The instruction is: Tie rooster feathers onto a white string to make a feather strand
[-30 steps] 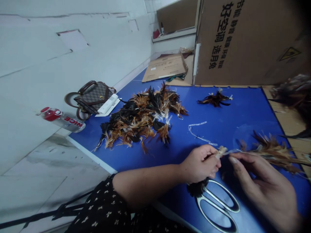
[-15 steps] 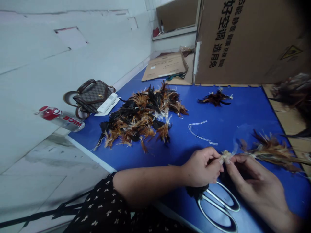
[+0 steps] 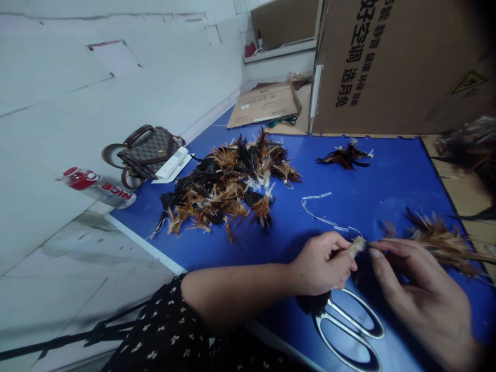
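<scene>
My left hand [image 3: 321,263] is closed round a small feather bundle [image 3: 355,246], whose pale quill end sticks out past the thumb while dark feather tips show below the fist. My right hand [image 3: 418,294] sits just to the right, its fingers bent, with thumb and forefinger at the bundle's quill end. Under both hands lie large scissors [image 3: 349,330] with steel loop handles on the blue tabletop [image 3: 380,175]. A strip of brown and black feathers [image 3: 442,243] lies just beyond my right hand.
A big heap of brown and black feathers [image 3: 228,186] lies mid-table, a smaller tuft [image 3: 344,156] farther back, thin clear strips [image 3: 320,209] between. A large cardboard box [image 3: 399,67] stands behind. On the floor left are a handbag [image 3: 145,152] and a bottle [image 3: 98,187].
My right hand's fingers came in to the quill end of the bundle, then drew slightly back to the right. The left hand stayed closed on the bundle almost in place.
</scene>
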Tool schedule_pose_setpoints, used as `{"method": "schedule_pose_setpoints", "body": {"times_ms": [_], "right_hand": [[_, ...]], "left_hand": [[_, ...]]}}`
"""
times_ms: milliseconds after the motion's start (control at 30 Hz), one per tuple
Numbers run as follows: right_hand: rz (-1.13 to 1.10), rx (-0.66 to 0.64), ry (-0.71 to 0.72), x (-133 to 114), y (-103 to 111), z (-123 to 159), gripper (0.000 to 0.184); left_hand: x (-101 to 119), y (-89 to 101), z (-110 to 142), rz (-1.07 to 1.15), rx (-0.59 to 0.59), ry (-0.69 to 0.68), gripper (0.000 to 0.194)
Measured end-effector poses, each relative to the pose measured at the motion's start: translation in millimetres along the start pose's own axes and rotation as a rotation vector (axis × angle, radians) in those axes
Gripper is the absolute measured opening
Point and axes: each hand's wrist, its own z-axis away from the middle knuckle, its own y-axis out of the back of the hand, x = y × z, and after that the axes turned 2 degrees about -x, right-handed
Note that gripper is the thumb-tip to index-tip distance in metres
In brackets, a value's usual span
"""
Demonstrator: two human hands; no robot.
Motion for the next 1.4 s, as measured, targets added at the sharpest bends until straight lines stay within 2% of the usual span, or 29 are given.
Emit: {"method": "schedule_pose_setpoints", "body": {"times_ms": [67, 167, 300, 400, 533, 633, 767, 900, 1000, 1200, 1300, 1400], "right_hand": [[-0.006, -0.03, 0.103, 4.2, -1.5, -2.7, 0.008], [-0.033, -0.083, 0.185, 9.7, -2.9, -3.7, 0.014], [-0.027, -0.176, 0.227, 14.4, -1.7, -2.2, 0.024], [-0.001, -0.208, 0.232, 16.1, -0.4, -1.1, 0.021], [0.035, -0.235, 0.254, 14.6, -0.2, 0.4, 0.011], [0.054, -0.219, 0.212, 12.3, -1.3, 1.7, 0.003], [0.033, -0.169, 0.141, 10.6, -2.3, 1.8, 0.006], [0.026, -0.205, 0.2, 10.9, -1.2, 0.6, 0.013], [0.051, -0.22, 0.214, 12.8, -1.6, 1.2, 0.009], [0.107, -0.16, 0.191, 17.4, -5.7, 3.6, 0.005], [0.142, -0.125, 0.145, 20.1, -3.4, 1.4, 0.008], [0.187, -0.086, 0.022, 21.7, 1.7, -4.0, 0.013]], "left_hand": [[1.2, -0.5, 0.5, 0.015, -0.01, -0.002, 0.053], [1.1, 0.4, 1.4, 0.022, -0.036, 0.002, 0.055], [-4.8, 4.2, 0.4, -0.014, -0.035, 0.0, 0.036], [-14.1, 8.3, -2.0, -0.124, -0.005, -0.043, 0.022], [-23.1, 12.2, -3.8, -0.287, 0.023, -0.161, 0.017], [-23.1, 12.7, -3.1, -0.389, 0.026, -0.238, 0.015], [-20.2, 12.3, -2.0, -0.429, 0.036, -0.262, 0.019], [-17.7, 12.4, -1.4, -0.421, 0.041, -0.247, 0.018], [-15.0, 11.9, -0.3, -0.429, 0.051, -0.231, 0.018], [-10.2, 11.2, 3.7, -0.505, 0.022, -0.283, 0.014], [-11.1, 12.2, 5.2, -0.504, -0.02, -0.32, 0.014], [-12.1, 12.1, 4.9, -0.468, -0.049, -0.337, 0.017]]}}
